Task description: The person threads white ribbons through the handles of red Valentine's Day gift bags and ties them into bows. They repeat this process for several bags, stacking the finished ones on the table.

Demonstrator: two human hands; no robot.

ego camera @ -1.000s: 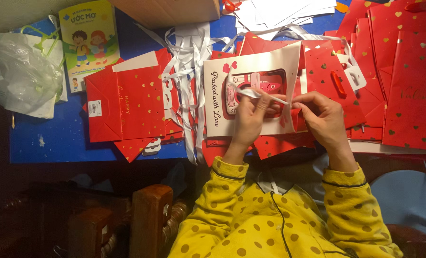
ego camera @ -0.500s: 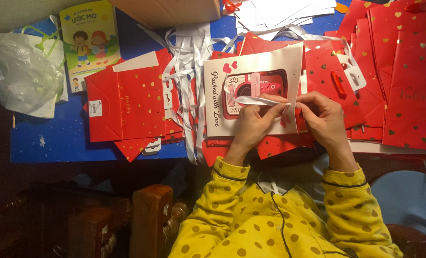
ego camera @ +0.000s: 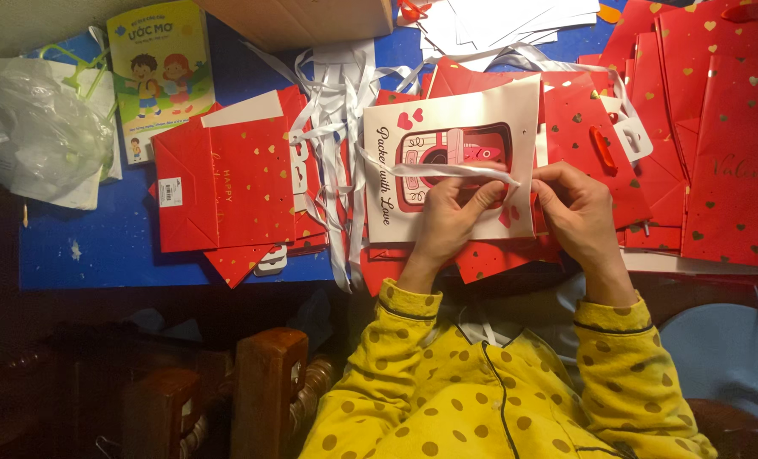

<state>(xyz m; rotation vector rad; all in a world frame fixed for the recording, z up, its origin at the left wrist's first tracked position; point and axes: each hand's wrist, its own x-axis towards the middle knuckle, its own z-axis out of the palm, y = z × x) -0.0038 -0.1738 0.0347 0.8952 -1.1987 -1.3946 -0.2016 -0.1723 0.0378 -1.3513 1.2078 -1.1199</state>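
A white gift bag with a pink camera picture and red hearts lies flat in front of me on a pile of red bags. A white ribbon stretches across its face. My left hand rests on the bag's lower part, thumb and fingers pinching the ribbon. At the bag's right edge my right hand pinches the ribbon's end. Both sleeves are yellow with brown dots.
Flat red gift bags with gold hearts lie left and right. A bundle of white ribbons lies between them. A children's book, a clear plastic bag, a cardboard box and white sheets sit on the blue table. A wooden chair stands below.
The ribbon has come lower across the bag's picture and is drawn straighter. My left-hand fingers have shifted up on it; my right hand stays at the right edge.
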